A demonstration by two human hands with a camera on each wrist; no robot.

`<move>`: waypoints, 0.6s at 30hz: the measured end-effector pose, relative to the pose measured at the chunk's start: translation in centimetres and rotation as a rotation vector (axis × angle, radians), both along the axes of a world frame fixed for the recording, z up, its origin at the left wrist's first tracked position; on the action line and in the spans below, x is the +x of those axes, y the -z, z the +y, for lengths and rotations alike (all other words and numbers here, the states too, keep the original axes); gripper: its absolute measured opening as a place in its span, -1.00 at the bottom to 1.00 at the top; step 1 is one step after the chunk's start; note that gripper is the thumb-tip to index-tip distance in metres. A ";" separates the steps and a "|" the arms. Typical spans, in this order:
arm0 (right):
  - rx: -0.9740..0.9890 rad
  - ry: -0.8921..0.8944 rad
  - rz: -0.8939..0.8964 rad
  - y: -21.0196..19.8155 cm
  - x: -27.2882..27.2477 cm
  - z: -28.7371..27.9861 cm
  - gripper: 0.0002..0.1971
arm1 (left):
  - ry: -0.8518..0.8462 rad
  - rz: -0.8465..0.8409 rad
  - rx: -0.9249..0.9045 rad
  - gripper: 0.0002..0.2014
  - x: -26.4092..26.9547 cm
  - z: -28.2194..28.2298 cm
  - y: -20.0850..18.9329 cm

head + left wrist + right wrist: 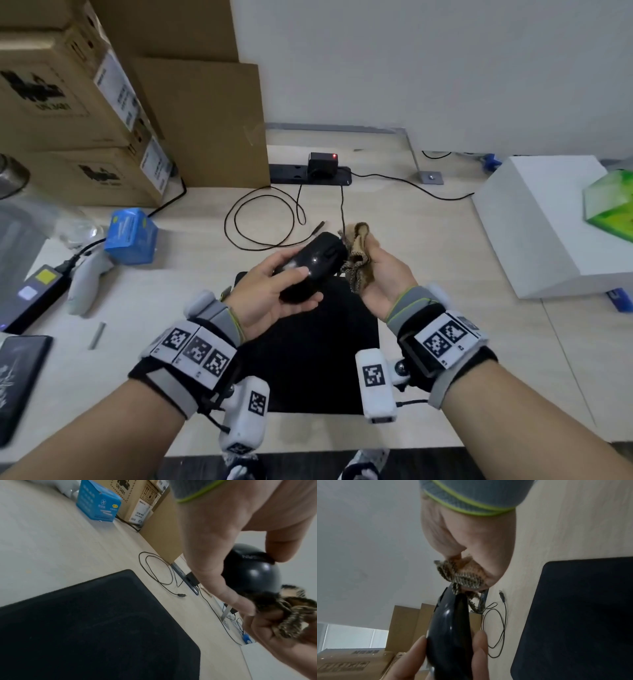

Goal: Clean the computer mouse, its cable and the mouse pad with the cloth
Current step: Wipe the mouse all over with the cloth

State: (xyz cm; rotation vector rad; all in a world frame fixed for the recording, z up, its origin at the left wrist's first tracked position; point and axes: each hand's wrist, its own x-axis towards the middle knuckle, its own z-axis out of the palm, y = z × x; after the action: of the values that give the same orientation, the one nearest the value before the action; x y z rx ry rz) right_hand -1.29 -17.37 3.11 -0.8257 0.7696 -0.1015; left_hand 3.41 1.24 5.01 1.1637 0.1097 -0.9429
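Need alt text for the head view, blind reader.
Left hand holds a black computer mouse above a black mouse pad, while the right hand presses a bunched tan cloth against its front. The cable lies looped on the desk behind.

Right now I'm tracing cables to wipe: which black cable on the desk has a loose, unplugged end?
The thin looped cable left of the cloth: its plug lies free on the desk, while the others run to the power strip.

- Left hand (pixel 274 294), right hand (pixel 383 277): bare.
- Grey wristbands (pixel 407 303), lime-green edging.
- Black straps carry white blocks (pixel 195 349) printed with black square markers.
- White camera pods (pixel 375 385) under each wrist, thin black cables (pixel 411 402) attached.
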 end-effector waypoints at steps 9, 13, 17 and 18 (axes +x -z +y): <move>0.093 -0.189 0.013 -1.2 0.0 2.3 -0.87 | 0.314 -0.009 0.133 -0.68 -0.6 0.9 1.5; -0.125 -0.038 0.159 -0.3 0.5 1.8 -0.74 | 0.414 -0.009 0.302 -0.74 -0.5 1.4 2.9; -0.211 -0.028 0.200 -0.6 0.4 1.6 -0.71 | 0.425 -0.021 0.404 -0.75 -0.7 0.8 3.9; -0.222 -0.028 0.204 -1.0 0.5 1.5 -0.72 | 0.434 -0.026 0.415 -0.75 -0.7 0.6 4.1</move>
State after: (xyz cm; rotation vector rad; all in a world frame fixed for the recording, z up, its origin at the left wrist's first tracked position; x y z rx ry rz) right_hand -0.82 -15.89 4.07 -1.0694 0.9500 -0.0789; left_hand 2.69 1.84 0.94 1.6226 0.0312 -1.3262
